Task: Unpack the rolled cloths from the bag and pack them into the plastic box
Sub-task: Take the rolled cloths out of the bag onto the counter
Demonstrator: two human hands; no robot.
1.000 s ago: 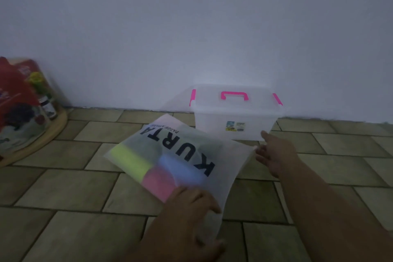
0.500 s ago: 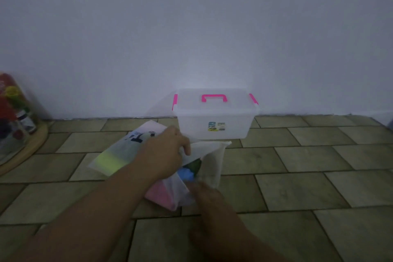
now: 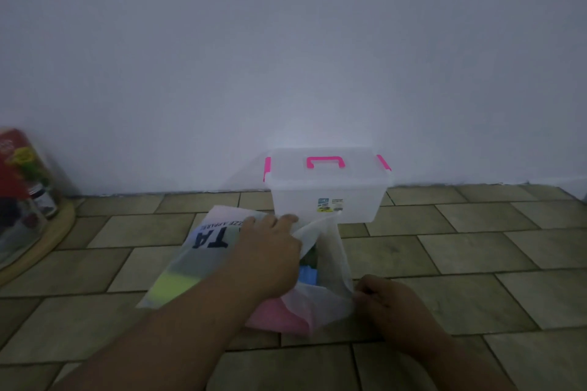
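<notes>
A translucent white bag point(image 3: 203, 251) with black lettering lies on the tiled floor, its mouth turned to the right. My left hand point(image 3: 270, 251) grips the upper edge of the mouth and lifts it. My right hand point(image 3: 381, 305) pinches the lower edge near the floor. Through the gap show a blue rolled cloth point(image 3: 307, 274) and a dark green one point(image 3: 313, 255). A yellow roll point(image 3: 173, 286) and a pink roll point(image 3: 279, 317) show through the bag's skin. The clear plastic box point(image 3: 327, 197) with pink handle and latches stands shut just behind the bag, against the wall.
A round wooden tray point(image 3: 47, 238) holding a red packet and small jars sits at the far left by the wall. Bare floor tiles point(image 3: 476, 247) stretch to the right of the box and bag.
My left hand crossed over onto the bag's upper mouth edge and my right hand came down to the lower edge. Together they pulled the mouth wider, baring the cloths inside.
</notes>
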